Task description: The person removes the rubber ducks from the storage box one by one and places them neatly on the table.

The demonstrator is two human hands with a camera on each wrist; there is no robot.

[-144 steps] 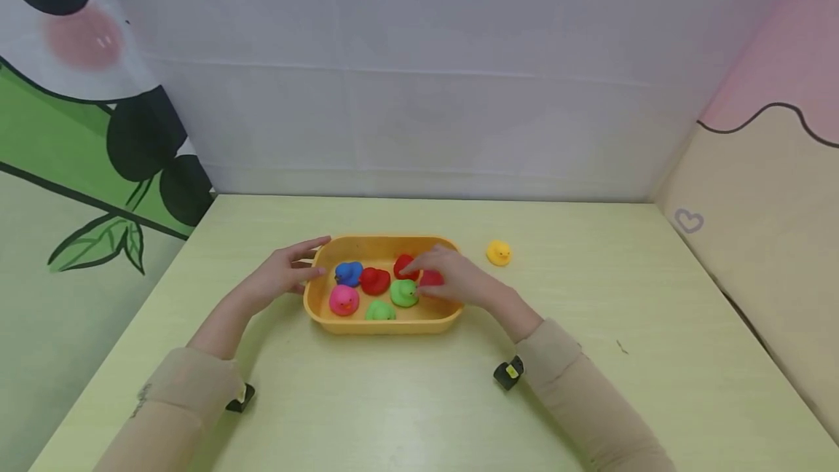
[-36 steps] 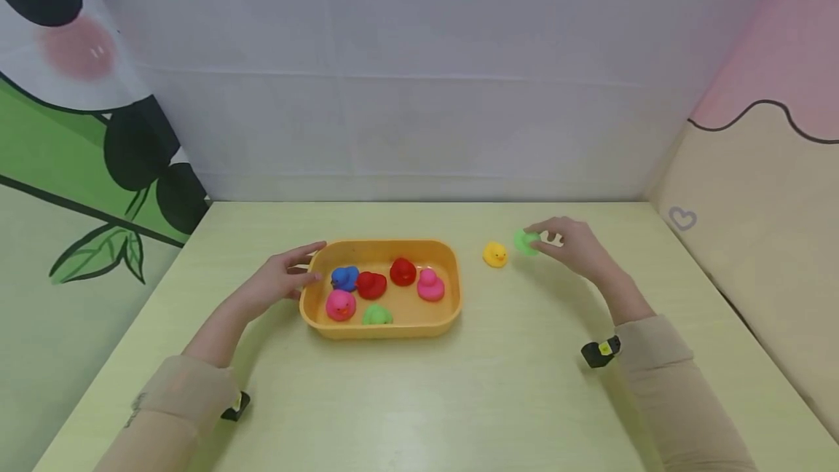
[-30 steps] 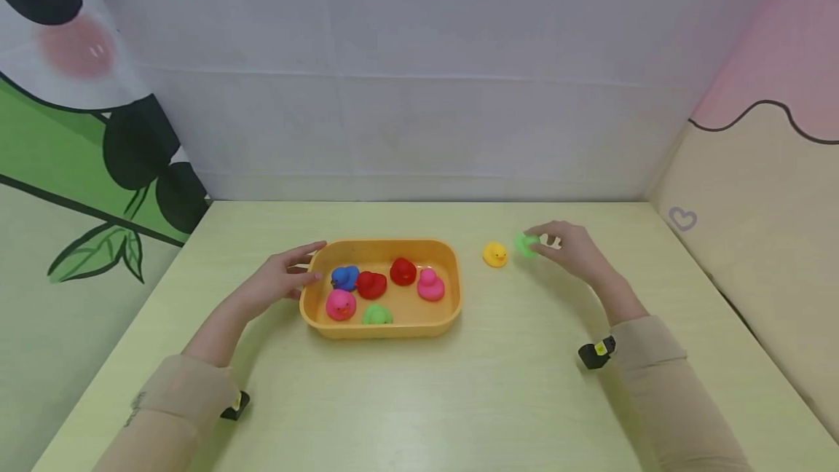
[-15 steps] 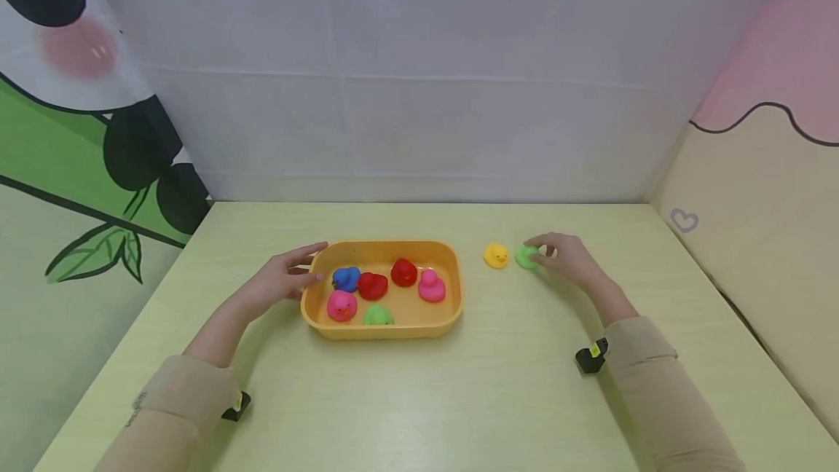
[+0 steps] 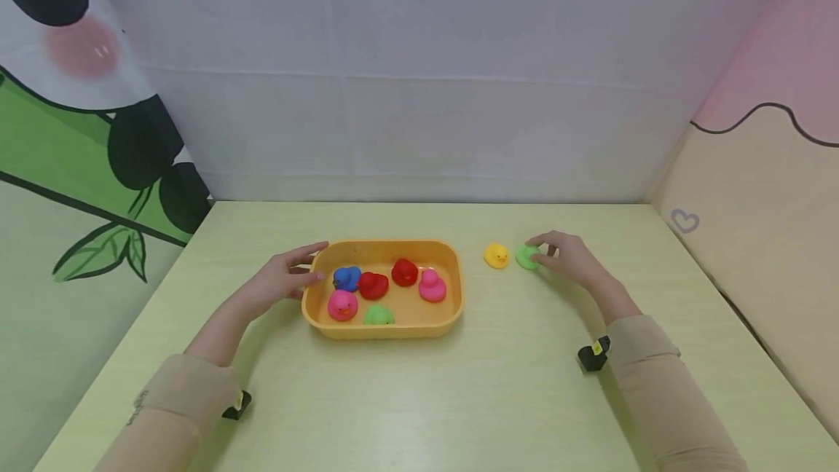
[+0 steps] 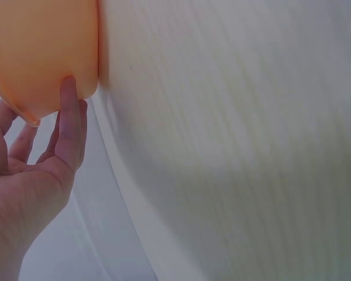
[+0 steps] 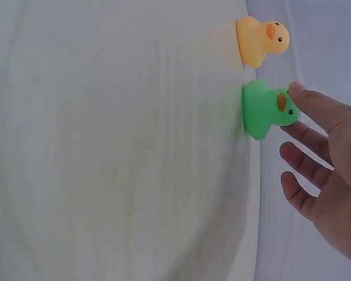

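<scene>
At its left end, the yellow-orange plastic tray (image 5: 383,331) is held by my left hand (image 5: 282,277), with the thumb at the rim. Fingertips press its outer wall (image 6: 47,52) in the left wrist view. My right hand (image 5: 569,259) pinches the head of a green rubber duck (image 7: 262,110) between thumb and index finger. That duck sits upright on the table, beside a yellow rubber duck (image 5: 496,256). Inside the tray are a blue duck (image 5: 347,279), red ducks (image 5: 373,285), pink ducks (image 5: 343,305) and another green duck (image 5: 379,315) partly hidden by the front wall.
The pale wood-look table (image 5: 419,399) runs back to a whitish cloth wall (image 5: 419,130). Painted panels stand at the left and right sides. Each wrist carries a small black camera (image 5: 593,355).
Since the earliest frame, my right hand has taken the green duck out of the tray and lowered it onto the table to the right of the yellow duck. My left hand stays at the tray.
</scene>
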